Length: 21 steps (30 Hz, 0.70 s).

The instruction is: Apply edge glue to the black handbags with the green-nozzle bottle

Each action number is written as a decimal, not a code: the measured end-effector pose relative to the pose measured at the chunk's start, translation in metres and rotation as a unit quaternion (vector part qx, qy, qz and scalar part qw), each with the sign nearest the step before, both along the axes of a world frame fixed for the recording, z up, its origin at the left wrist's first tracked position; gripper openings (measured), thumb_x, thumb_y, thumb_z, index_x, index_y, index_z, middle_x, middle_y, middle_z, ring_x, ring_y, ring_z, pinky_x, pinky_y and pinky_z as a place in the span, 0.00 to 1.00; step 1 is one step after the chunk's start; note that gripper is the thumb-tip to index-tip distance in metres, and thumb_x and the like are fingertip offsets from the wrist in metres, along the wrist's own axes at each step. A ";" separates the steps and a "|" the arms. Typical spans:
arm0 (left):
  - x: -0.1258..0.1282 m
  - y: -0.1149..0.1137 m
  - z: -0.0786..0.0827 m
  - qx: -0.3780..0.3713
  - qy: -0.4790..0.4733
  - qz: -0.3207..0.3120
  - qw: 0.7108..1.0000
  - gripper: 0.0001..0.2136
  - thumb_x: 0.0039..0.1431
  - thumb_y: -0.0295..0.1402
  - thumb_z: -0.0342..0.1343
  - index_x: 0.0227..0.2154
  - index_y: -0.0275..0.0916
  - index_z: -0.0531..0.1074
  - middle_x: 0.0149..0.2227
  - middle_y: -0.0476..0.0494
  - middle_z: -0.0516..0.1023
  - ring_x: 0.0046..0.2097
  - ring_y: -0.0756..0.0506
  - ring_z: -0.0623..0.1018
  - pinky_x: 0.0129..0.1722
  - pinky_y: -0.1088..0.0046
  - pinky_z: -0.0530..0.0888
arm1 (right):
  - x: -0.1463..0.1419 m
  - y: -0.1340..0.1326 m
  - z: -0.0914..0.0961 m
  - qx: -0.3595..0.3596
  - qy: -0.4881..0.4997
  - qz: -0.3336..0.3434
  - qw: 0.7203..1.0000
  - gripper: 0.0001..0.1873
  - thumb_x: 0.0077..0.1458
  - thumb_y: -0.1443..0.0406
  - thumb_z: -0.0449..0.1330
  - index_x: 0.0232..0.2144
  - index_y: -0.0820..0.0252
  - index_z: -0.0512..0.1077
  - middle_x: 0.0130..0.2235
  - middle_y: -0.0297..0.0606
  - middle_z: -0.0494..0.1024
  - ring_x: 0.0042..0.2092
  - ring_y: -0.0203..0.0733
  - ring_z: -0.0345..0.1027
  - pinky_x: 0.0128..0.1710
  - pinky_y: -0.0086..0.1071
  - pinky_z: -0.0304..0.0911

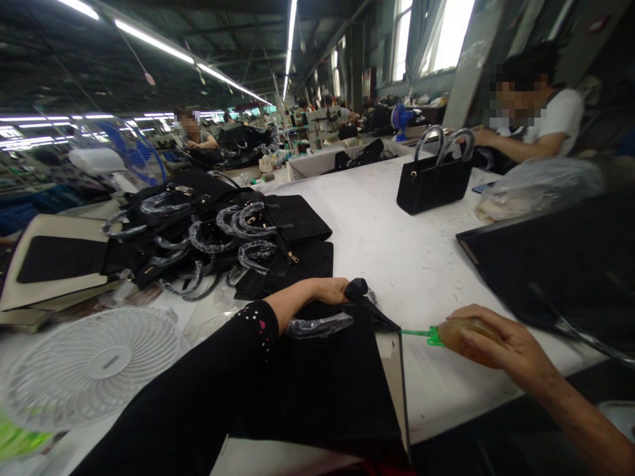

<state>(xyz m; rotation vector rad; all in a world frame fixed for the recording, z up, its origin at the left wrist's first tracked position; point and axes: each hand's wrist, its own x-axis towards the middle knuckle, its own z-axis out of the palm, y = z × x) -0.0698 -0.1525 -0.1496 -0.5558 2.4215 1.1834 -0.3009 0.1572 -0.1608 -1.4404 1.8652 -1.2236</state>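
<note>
My right hand (pixel 516 350) is wrapped round a squeeze bottle (pixel 464 338) of brownish liquid, held on its side. The bottle's thin green nozzle (pixel 417 332) points left, its tip at the corner edge of a black handbag (pixel 322 390) in front of me. With fingers closed, my left hand (pixel 331 291) grips a piece of black material at the bag's far end; its fingertips are partly hidden. A plastic-wrapped handle (pixel 320 325) lies across the bag just below that hand. Along the bag's right side a beige strip (pixel 391 360) shows.
Black bags with wrapped handles (pixel 208 235) are heaped at left on the white table (pixel 377 218). A white fan (pixel 99 363) stands near my left arm. One finished-looking handbag (pixel 435 182) stands upright across the table, near a seated co-worker (pixel 560 122). Black panels (pixel 560 258) lie at right.
</note>
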 end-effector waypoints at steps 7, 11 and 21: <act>-0.001 0.001 0.001 -0.010 0.012 -0.007 1.000 0.05 0.49 0.30 0.58 0.22 0.35 0.72 0.23 0.52 0.71 0.29 0.49 0.69 0.33 0.74 0.68 | 0.000 0.003 0.004 0.011 0.000 0.034 0.999 0.16 0.63 0.50 0.60 0.44 0.54 0.75 0.45 0.40 0.79 0.49 0.57 0.72 0.44 0.41 0.66; -0.002 0.000 0.000 -0.012 0.013 -0.016 1.000 0.04 0.49 0.29 0.58 0.23 0.35 0.73 0.23 0.52 0.71 0.29 0.49 0.69 0.32 0.74 0.68 | -0.002 0.001 -0.001 0.012 -0.007 0.016 1.000 0.18 0.62 0.49 0.61 0.43 0.54 0.75 0.45 0.41 0.79 0.49 0.58 0.71 0.43 0.41 0.66; 0.000 -0.002 -0.003 -0.030 0.013 -0.017 0.999 0.04 0.50 0.29 0.57 0.23 0.35 0.72 0.23 0.52 0.71 0.28 0.49 0.69 0.32 0.74 0.67 | -0.004 0.003 -0.001 0.009 -0.017 0.020 1.000 0.18 0.60 0.48 0.62 0.42 0.53 0.76 0.45 0.41 0.80 0.49 0.59 0.72 0.43 0.42 0.69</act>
